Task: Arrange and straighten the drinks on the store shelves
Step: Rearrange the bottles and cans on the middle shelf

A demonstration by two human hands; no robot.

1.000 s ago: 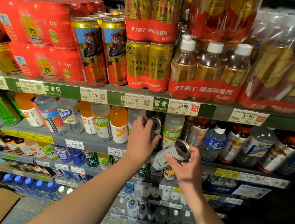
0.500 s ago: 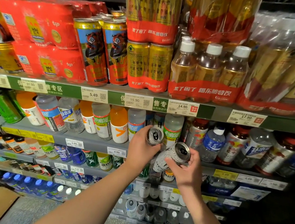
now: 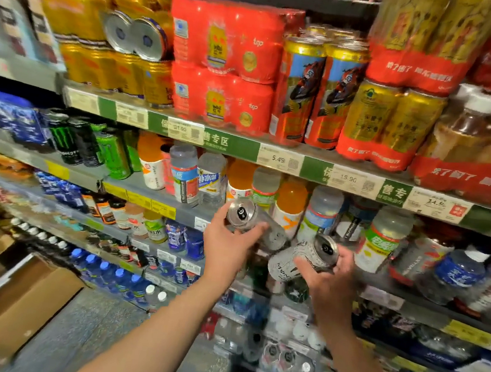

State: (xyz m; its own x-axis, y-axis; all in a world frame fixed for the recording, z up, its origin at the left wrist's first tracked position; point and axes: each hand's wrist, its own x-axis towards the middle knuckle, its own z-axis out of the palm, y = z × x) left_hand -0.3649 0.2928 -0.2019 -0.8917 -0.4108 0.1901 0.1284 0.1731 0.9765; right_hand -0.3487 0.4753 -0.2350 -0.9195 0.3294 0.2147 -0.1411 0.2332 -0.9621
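Drinks cans, silvery metal cylinders with pull-tab tops: left hand [image 3: 225, 246] grips a grey can [image 3: 252, 221], right hand [image 3: 329, 282] grips a white can [image 3: 303, 261], both tilted

Shiny bare-metal tops on two cans [image 3: 239, 214] [image 3: 325, 250], glossy red shrink-wrap plastic round the multipacks [image 3: 223, 70], clear smooth plastic bottles [image 3: 182, 175], matt brown cardboard box [image 3: 25, 307], dull grey metal shelf [image 3: 158, 189].
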